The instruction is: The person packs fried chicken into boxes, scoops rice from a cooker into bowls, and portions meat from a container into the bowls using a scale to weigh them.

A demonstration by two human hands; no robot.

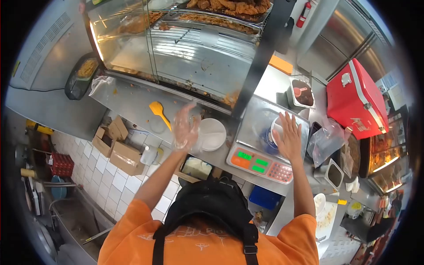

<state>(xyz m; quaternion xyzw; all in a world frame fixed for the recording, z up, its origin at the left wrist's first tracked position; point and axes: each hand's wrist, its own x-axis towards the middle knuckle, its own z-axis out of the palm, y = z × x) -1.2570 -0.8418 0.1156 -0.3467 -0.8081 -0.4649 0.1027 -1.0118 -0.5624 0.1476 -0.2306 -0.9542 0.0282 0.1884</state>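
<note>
My left hand (185,127), in a clear plastic glove, is held over the counter with its fingers stretched out. Right beside it is a round white foam container (214,134) with a divider across the inside. A yellow serving spoon (159,112) lies on the counter to the left. My right hand (290,134) is bare, its fingers spread flat over a round white container (277,129) on the digital scale (251,121). That hand covers much of this container. Green digits glow on the scale's display.
Ahead stands a glass display case (194,53) with fried food on its upper racks. To the right are a metal tub (301,93) with a red scoop, a clear plastic bag (326,140) and a red cooler (357,99). Cardboard boxes (126,157) sit below the counter at left.
</note>
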